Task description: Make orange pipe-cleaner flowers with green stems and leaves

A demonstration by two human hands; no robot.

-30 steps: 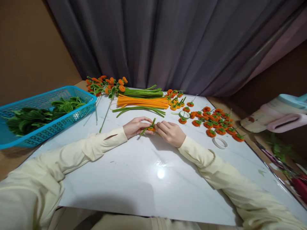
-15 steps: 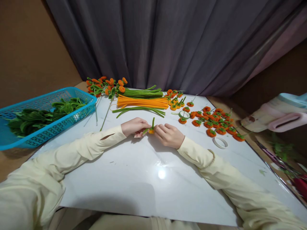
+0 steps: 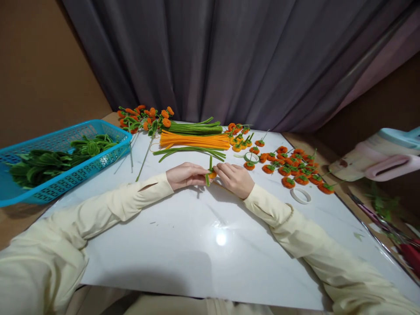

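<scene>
Between my hands, above the middle of the white table (image 3: 177,245), is a small orange pipe-cleaner flower (image 3: 212,174) with green pipe-cleaner pieces; one stands up and another hangs down in front. My left hand (image 3: 187,176) pinches it from the left. From the other side the fingers of my right hand (image 3: 233,178) close on it, their tips partly hidden behind the green. Just beyond my hands lie loose green pipe cleaners (image 3: 190,152), a bundle of orange pipe cleaners (image 3: 195,140) and a thicker green bundle (image 3: 195,127).
A blue basket (image 3: 82,175) of green leaves stands at the left. Finished orange flowers on stems (image 3: 157,116) lie at the back left, many orange flower heads (image 3: 292,168) at the right. Tape rolls (image 3: 301,196), a tumbler (image 3: 380,153) and scissors (image 3: 370,214) are on the right side.
The flower has shifted slightly right and turned, so a green piece now hangs down its front. My left fingers have closed in around it, and my right hand has moved a little right.
</scene>
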